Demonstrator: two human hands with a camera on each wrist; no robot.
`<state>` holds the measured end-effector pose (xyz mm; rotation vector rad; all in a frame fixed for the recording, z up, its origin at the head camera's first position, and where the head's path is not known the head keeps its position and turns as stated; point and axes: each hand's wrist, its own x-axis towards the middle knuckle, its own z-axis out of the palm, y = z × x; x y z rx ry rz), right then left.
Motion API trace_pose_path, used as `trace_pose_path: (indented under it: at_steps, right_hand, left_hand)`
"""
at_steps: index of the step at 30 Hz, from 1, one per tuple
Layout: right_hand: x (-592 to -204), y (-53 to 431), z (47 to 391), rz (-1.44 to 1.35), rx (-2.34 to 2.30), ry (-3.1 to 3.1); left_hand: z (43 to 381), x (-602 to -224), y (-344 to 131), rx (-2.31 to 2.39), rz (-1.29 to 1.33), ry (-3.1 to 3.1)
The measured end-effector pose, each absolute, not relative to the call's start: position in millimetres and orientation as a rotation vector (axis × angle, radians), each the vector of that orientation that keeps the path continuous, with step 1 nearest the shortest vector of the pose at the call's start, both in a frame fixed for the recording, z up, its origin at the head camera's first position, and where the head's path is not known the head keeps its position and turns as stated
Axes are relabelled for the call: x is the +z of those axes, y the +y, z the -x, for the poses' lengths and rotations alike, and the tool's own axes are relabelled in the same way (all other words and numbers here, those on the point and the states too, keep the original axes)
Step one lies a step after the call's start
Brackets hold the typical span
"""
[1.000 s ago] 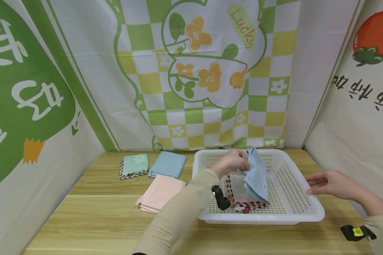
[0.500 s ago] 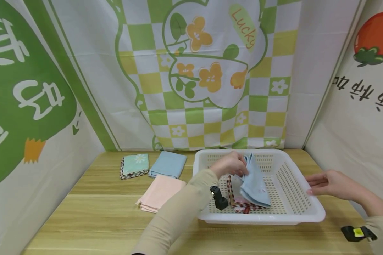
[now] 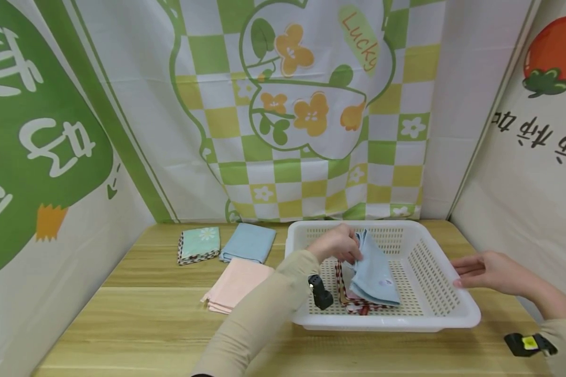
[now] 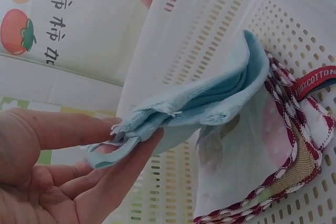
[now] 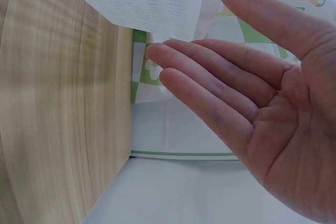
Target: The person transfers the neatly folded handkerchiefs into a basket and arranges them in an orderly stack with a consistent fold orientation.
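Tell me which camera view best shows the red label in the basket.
The left wrist view: the red label is large there and "100% COTTON" is readable. The head view shows only a small, unreadable red patch; the right wrist view doesn't show it.

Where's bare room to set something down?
The table is bare left of the pink cloth and in front of the basket. Inside, floor is free between the held blue cloth and right wall. Crowded: mid-basket, where the left hand pinches that cloth over a red-edged cloth, and the table's back left, around the green cloth and second blue cloth.
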<state>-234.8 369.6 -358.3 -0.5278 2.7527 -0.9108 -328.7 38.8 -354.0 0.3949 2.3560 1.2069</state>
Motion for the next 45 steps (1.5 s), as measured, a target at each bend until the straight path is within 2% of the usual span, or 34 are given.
trace_pose_path:
  at_steps: [45]
  right_hand:
    - [-358.4, 370.2, 235.2, 0.518, -0.876, 2.755]
  left_hand:
    - [323.7, -357.0, 26.8, 1.152, -0.44, 2.365]
